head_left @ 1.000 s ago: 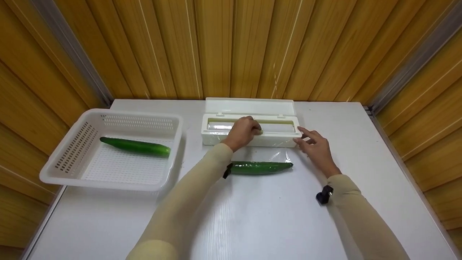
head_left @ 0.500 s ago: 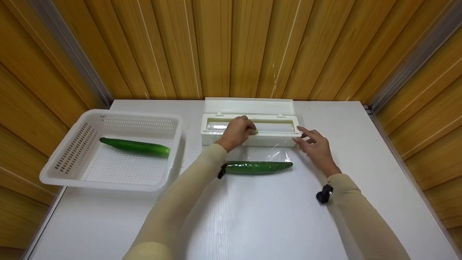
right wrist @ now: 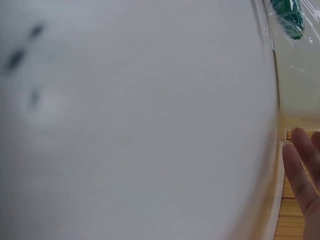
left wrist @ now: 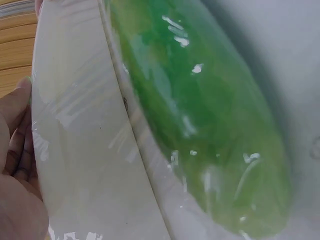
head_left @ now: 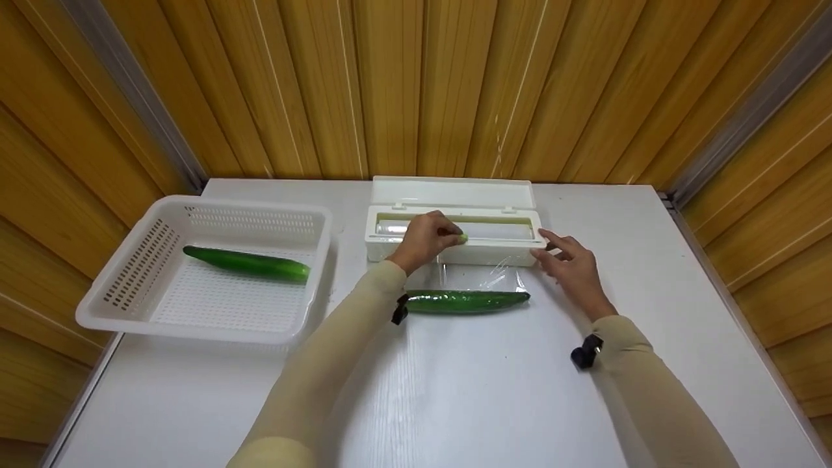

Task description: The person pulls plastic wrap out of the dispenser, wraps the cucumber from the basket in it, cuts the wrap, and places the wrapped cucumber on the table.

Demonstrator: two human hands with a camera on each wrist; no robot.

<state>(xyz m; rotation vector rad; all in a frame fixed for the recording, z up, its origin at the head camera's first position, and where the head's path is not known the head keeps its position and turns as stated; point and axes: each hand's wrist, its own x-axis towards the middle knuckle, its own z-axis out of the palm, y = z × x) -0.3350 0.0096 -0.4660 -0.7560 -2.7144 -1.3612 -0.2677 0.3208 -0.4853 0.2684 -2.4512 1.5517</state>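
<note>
A white plastic-wrap dispenser box [head_left: 455, 235] stands near the back edge of the white table [head_left: 494, 403], its hinged lid [head_left: 452, 192] thrown open toward the wooden wall. Inside lies 1 roll of clear film [head_left: 497, 229], glossy and pale. The person's left hand [head_left: 426, 239] rests on the box's front rail, fingers curled and pinching a small light-green slider [head_left: 461, 238] on that rail. The right hand [head_left: 572, 270] sits at the right end of the box, fingers relaxed and spread, its fingertips touching the box's corner; it holds nothing.

A sheet of plastic wrap [head_left: 484, 278] runs from the box's front down onto the table, transparent with bright wrinkle glints. It lies over 1 dark green cucumber [head_left: 468, 301], long, slightly curved, lying crosswise just in front of the box between the 2 forearms. The left wrist view shows the same cucumber [left wrist: 200, 115] close up, shiny under film, beside the white box wall [left wrist: 85, 150].

To the left, well apart, a white perforated basket [head_left: 130, 273] holds a 2nd cucumber [head_left: 247, 262].
</note>
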